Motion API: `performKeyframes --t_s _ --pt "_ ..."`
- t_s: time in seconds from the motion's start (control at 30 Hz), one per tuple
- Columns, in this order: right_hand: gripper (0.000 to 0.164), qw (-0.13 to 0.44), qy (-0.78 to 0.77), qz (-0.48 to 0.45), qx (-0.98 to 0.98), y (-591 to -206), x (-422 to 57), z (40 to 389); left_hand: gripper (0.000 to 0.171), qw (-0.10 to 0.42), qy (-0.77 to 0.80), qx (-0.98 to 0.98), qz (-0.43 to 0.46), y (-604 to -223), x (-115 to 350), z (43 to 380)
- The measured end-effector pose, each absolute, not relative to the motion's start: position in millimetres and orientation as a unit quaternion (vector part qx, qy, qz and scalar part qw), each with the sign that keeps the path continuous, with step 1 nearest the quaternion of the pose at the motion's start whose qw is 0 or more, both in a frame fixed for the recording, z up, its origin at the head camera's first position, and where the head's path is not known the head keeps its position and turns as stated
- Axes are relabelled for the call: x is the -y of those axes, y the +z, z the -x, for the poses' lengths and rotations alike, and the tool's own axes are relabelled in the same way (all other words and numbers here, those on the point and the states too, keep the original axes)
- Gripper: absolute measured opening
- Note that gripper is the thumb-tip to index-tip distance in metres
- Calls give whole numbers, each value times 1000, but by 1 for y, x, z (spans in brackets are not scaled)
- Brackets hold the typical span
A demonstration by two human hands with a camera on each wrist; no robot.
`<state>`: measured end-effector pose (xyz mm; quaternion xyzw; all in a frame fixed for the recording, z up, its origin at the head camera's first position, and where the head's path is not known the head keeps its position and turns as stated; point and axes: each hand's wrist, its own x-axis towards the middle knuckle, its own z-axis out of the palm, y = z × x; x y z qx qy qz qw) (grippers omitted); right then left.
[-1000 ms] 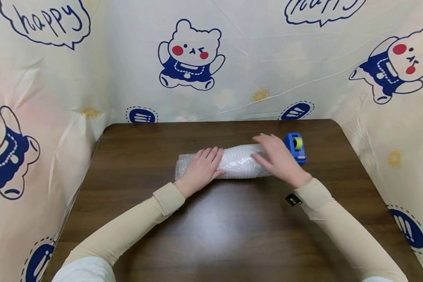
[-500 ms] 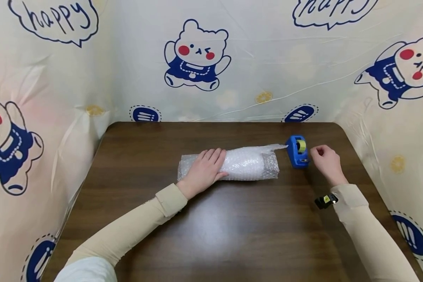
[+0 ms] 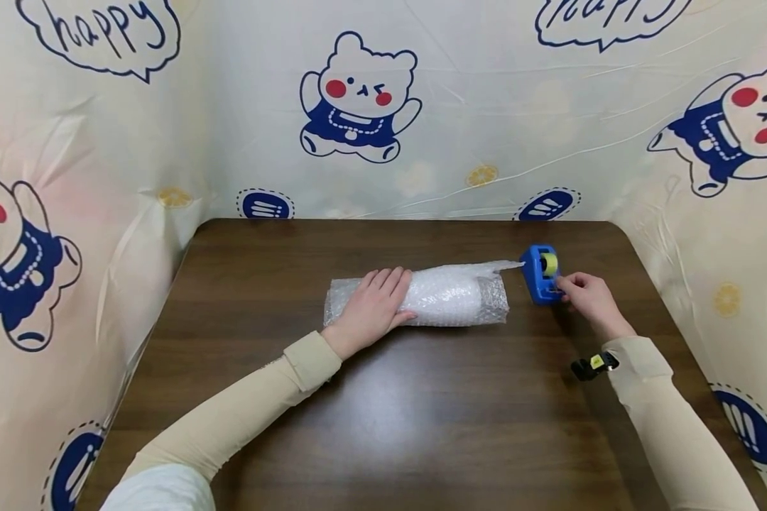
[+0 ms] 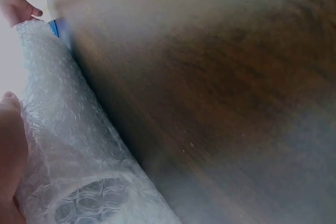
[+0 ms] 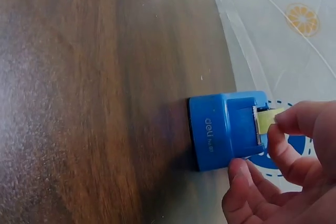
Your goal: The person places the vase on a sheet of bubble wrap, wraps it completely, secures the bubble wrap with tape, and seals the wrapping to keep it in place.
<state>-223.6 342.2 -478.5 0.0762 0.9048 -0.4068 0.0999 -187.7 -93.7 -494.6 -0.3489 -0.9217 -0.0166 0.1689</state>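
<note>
A roll of clear bubble wrap lies crosswise on the table, a loose flap sticking out at its back right end, close to the dispenser. My left hand rests on top of the roll's left part, fingers extended and thumb toward the front. Right of the roll stands a blue tape dispenser. My right hand pinches the yellowish tape between thumb and forefinger at the dispenser's cutting edge. Its other fingers touch the dispenser's side. In the left wrist view, the bubble wrap fills the left side.
The brown wooden table meets a patterned cloth backdrop at the back and both sides. A small black device sits at the right wrist.
My right hand has left the roll's right end and moved right to the dispenser, then taken hold of the tape. The wrap's flap now shows. My left hand stays on the roll.
</note>
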Motion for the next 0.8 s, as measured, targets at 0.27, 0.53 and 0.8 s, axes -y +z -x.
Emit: performKeyframes --t_s 0.27,0.53,0.8 --pt "53 142 -484 -115 -856 -472 -337 217 73 165 -25 922 349 -493 94 187" --pt "40 173 -559 -163 -794 -471 -330 211 73 163 -27 923 349 -492 93 186" --pt "26 154 -636 -165 -738 -472 -329 196 72 173 -24 921 349 -492 93 186"
